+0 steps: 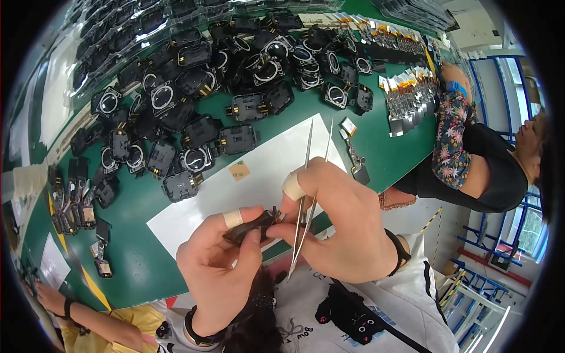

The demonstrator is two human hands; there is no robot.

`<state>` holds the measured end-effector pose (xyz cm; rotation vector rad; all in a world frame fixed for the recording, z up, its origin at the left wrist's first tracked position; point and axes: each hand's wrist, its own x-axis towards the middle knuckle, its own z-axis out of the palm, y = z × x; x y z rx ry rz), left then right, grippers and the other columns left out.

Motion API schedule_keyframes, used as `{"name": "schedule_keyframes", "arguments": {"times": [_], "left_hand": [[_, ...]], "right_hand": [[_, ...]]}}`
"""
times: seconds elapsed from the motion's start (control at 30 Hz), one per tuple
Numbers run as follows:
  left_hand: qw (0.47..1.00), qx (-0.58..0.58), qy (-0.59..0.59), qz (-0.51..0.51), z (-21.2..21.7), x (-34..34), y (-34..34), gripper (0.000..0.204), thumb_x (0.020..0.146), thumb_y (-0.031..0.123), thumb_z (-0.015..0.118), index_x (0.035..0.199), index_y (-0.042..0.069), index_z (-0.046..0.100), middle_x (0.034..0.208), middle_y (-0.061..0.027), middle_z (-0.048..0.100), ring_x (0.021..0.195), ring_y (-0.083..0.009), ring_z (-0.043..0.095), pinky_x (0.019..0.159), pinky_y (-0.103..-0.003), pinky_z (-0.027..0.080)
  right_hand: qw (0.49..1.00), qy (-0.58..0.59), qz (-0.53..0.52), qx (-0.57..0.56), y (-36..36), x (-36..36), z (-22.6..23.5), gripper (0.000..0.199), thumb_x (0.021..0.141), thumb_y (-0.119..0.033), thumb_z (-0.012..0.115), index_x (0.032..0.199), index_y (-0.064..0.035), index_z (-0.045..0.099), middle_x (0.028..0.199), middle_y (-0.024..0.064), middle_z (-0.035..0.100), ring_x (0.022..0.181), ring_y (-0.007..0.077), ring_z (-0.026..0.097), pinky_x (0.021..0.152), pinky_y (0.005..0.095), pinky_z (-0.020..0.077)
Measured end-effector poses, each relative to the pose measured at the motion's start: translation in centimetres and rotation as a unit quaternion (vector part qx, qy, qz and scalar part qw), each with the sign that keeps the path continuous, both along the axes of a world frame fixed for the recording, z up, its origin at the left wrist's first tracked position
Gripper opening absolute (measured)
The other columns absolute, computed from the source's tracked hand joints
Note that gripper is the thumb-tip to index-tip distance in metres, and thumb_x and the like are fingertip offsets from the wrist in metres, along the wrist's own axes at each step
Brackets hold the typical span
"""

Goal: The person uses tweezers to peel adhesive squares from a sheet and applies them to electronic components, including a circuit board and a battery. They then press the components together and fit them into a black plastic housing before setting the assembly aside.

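My left hand (215, 256) pinches a small black plastic housing (252, 227) between thumb and fingers, over the near part of a white sheet. My right hand (347, 226) holds a pair of metal tweezers (298, 238) across its palm side, both ends sticking out past the fingers. Thumb and forefinger of that hand also meet the right end of the housing, where thin wires or small parts show. What lies between those fingertips is hidden. Pale tape wraps a finger on each hand. A tan square sticker (239, 171) lies on the white sheet (203, 200).
Many black housings (238, 139) with round rings are heaped across the green table (376, 150). Battery-and-board assemblies (408, 97) stand in rows at right; one (352, 147) lies beside the sheet. More boards (73, 197) lie at left. Co-workers (485, 159) sit at right and lower left.
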<state>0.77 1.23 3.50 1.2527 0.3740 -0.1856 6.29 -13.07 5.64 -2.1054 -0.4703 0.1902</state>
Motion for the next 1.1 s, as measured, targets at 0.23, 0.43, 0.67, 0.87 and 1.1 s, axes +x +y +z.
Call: {"name": "schedule_keyframes", "arguments": {"times": [0.23,0.43,0.67,0.87,1.1], "left_hand": [[0.999,-0.045,-0.001,0.019,-0.5,-0.1,0.3,0.024,0.077,-0.018,0.046,0.099,-0.011,0.053,0.094,-0.0154,0.058,0.087,-0.0202,0.06,0.076,-0.03,0.054],[0.995,-0.092,0.03,0.021,-0.4,0.0,0.7,0.023,0.078,-0.017,0.046,0.099,-0.011,0.053,0.094,-0.0152,0.058,0.086,-0.0199,0.06,0.077,-0.032,0.054],[0.995,-0.083,0.052,0.033,-0.4,0.2,0.7,0.021,0.078,-0.015,0.047,0.098,-0.011,0.053,0.091,-0.0152,0.058,0.083,-0.0195,0.06,0.075,-0.033,0.055],[0.995,-0.067,0.06,0.041,-0.3,0.5,0.8,0.02,0.079,-0.014,0.047,0.097,-0.011,0.053,0.089,-0.0138,0.057,0.078,-0.0189,0.061,0.073,-0.032,0.056],[0.992,-0.059,0.106,0.042,-2.4,0.9,1.1,0.041,0.078,-0.014,0.046,0.118,-0.009,0.042,0.095,-0.0175,0.06,0.08,-0.0237,0.063,0.07,-0.03,0.055]], "right_hand": [[0.999,-0.021,0.023,-0.022,0.2,0.2,0.6,0.04,0.057,0.005,0.074,0.087,-0.0038,0.049,0.073,0.0067,0.053,0.061,0.0171,0.057,0.053,0.0272,0.0449],[1.0,0.0,0.028,0.006,-0.1,0.4,0.2,0.039,0.058,0.005,0.074,0.087,-0.0028,0.05,0.075,0.0069,0.054,0.064,0.0174,0.058,0.055,0.0257,0.0459],[0.999,0.005,0.036,0.011,-0.7,0.9,0.5,0.039,0.056,0.007,0.074,0.086,-0.0025,0.051,0.078,0.0071,0.056,0.067,0.0189,0.06,0.063,0.0274,0.047],[0.998,-0.025,-0.011,0.053,-2.0,1.4,-0.1,0.034,0.088,-0.028,0.047,0.099,0.0027,0.053,0.087,0.0081,0.058,0.07,0.0157,0.057,0.067,0.0253,0.0421],[0.934,0.267,-0.066,0.229,-0.9,2.1,-4.5,0.024,0.092,-0.02,0.044,0.096,0.001,0.055,0.075,0.0052,0.059,0.063,0.0069,0.05,0.06,0.02,0.0399]]}}
